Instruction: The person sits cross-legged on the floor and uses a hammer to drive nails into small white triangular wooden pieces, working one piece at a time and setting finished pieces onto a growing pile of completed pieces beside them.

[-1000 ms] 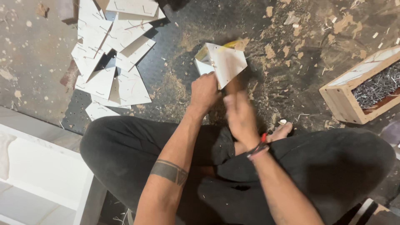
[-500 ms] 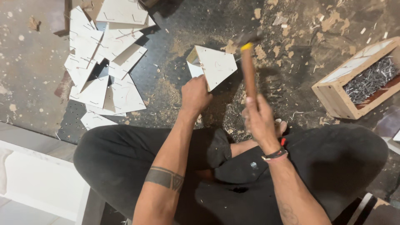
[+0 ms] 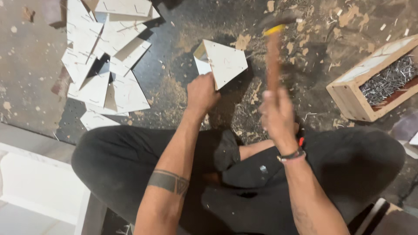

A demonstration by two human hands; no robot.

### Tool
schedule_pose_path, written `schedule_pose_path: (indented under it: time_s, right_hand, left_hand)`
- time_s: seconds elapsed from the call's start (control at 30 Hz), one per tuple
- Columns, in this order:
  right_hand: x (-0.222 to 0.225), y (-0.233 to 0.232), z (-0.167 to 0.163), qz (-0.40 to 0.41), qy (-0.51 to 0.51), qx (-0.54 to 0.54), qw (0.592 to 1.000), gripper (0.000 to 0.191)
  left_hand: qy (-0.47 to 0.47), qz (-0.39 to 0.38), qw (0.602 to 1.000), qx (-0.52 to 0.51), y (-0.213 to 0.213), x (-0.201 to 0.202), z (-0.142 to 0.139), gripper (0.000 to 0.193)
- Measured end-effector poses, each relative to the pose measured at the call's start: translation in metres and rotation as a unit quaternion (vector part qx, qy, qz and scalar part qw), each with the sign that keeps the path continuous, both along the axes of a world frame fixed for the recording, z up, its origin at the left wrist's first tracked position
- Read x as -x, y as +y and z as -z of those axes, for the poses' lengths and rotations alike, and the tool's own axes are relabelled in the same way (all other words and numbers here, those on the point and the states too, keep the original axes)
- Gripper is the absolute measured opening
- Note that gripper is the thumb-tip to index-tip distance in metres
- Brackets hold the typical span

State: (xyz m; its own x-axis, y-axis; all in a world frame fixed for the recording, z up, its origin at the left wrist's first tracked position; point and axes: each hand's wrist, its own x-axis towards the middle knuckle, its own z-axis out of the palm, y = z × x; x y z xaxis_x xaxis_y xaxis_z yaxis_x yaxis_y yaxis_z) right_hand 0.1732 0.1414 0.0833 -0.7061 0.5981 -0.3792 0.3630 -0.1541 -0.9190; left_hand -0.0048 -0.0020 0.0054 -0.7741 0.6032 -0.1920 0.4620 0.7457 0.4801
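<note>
A white, wedge-shaped wooden piece point(image 3: 224, 63) is stood on the dark floor point(image 3: 174, 39) and is gripped at its near lower corner by the left hand point(image 3: 201, 92), whose fingers are curled tight about the edge. The piece lies just beyond that hand and leans slightly to the far right of it; a second white panel can be seen joined behind its left side.

A hammer point(image 3: 273, 56) is clasped in the right hand point(image 3: 277, 114), the fingers being wrapped closed around the lower end of the brown wooden handle. The handle is raised nearly upright beyond the hand, and a yellow band is seen just under the head. The head itself is blurred, so its shape cannot be made out. The hammer is held just right of the piece and apart from it.

Well to the right of the right hand, a wooden box point(image 3: 370, 82) filled with grey nails point(image 3: 387, 78) is set on the floor. Far to the left of the left hand, a heap of flat white triangular offcuts point(image 3: 109, 65) is spread over the floor. Sawdust and wood chips point(image 3: 244, 41) are scattered around the piece and beyond both hands.

Nearer than the hands, crossed legs in black trousers point(image 3: 130, 161) are seen, with a dark sock point(image 3: 227, 150) between them. A banded tattoo is borne on the left forearm, and a dark and red wristband point(image 3: 292, 154) is worn on the right wrist.
</note>
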Motion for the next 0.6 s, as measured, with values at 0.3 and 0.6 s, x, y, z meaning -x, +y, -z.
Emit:
schedule_pose_path:
  time_s: [0.3, 0.6]
  right_hand:
    - [0.014, -0.019, 0.020, -0.025, -0.068, -0.068, 0.995, 0.025]
    - [-0.005, -0.016, 0.049, 0.068, -0.103, 0.158, 0.980, 0.023]
  left_hand:
    - [-0.002, -0.001, 1.000, 0.014, -0.001, 0.003, 0.001, 0.030]
    - [-0.018, -0.019, 0.999, -0.023, -0.004, -0.004, -0.013, 0.036]
